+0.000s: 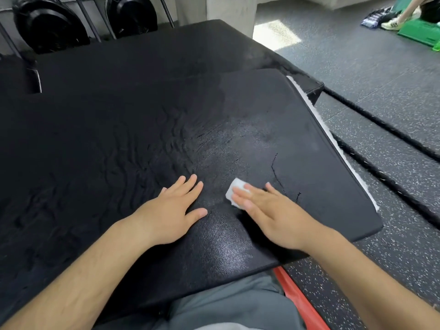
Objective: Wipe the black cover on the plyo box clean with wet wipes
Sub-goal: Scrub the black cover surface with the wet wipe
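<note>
Closest to you, your grey trousers (233, 306) fill the bottom edge, with a red band (297, 298) just beside them on the right. Both forearms reach forward onto the black cover (238, 115), which lies on the plyo box (166, 48) directly in front of you; its near right corner juts out over the floor (357, 63).

Your left hand (171, 210) rests flat on the cover, fingers straight and slightly spread, grasping nothing. Just beside it, your right hand (273, 215) presses a folded white wet wipe (234, 189) against the cover with straight fingers laid on top; the wipe shows from under the fingertips.

The cover is rippled towards the left and carries a few thin dark scratches beyond your right hand. A white fuzzy strip (333, 144) runs along its right edge.

Farther right, two thick black ropes (381, 125) lie on the speckled floor. Beyond the box, black weight plates (50, 27) stand at the upper left, and a green box (419, 32) sits far off at the upper right.
</note>
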A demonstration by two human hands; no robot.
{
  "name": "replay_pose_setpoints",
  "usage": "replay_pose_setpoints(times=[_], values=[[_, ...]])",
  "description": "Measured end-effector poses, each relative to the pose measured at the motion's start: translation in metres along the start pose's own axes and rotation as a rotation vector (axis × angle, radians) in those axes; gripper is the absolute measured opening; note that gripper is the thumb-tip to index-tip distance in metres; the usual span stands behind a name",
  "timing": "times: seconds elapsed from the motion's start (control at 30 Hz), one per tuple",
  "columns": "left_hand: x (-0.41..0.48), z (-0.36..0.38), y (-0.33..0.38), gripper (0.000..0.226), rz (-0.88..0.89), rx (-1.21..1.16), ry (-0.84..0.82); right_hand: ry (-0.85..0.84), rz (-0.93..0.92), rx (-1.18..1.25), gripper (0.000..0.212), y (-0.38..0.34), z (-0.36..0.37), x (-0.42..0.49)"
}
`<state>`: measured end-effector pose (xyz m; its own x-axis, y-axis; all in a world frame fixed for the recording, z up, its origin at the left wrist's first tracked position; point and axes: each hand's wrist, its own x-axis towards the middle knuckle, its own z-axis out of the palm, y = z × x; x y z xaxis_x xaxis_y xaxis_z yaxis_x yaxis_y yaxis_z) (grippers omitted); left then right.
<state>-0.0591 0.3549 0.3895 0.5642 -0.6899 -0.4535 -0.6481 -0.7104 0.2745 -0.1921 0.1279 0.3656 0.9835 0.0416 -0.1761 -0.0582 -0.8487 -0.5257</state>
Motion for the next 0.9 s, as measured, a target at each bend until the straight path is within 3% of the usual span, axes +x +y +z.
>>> replay_pose_setpoints(times=[0.07, 0.2, 0.27, 0.4, 0.53, 0.7, 0.83, 0.9], values=[[0.000, 0.002, 0.002, 0.070, -0.005, 0.025, 0.001, 0.010, 0.014, -0.004, 0.052, -0.010, 0.002, 0.001], [-0.002, 0.003, 0.005, 0.069, -0.008, 0.014, 0.006, -0.093, -0.183, 0.109, 0.048, -0.041, 0.019, -0.022], [-0.007, 0.003, 0.006, 0.067, -0.003, 0.016, 0.013, -0.137, -0.133, 0.137, 0.051, -0.026, 0.013, -0.027], [-0.024, 0.004, 0.013, 0.065, 0.079, -0.012, -0.089, -0.068, 0.001, 0.127, 0.054, -0.012, 0.004, -0.018], [-0.039, 0.012, 0.021, 0.067, 0.163, -0.059, -0.127, -0.128, -0.167, 0.122, 0.049, -0.031, 0.015, -0.035], [-0.040, 0.016, 0.014, 0.067, 0.182, -0.062, -0.107, -0.045, -0.043, 0.124, 0.050, -0.015, 0.002, -0.029], [-0.040, 0.019, 0.013, 0.067, 0.183, -0.077, -0.096, -0.097, -0.227, 0.118, 0.043, -0.035, 0.019, -0.050], [-0.041, 0.020, 0.012, 0.066, 0.186, -0.081, -0.085, -0.085, -0.195, 0.195, 0.046, -0.020, 0.013, -0.060]])
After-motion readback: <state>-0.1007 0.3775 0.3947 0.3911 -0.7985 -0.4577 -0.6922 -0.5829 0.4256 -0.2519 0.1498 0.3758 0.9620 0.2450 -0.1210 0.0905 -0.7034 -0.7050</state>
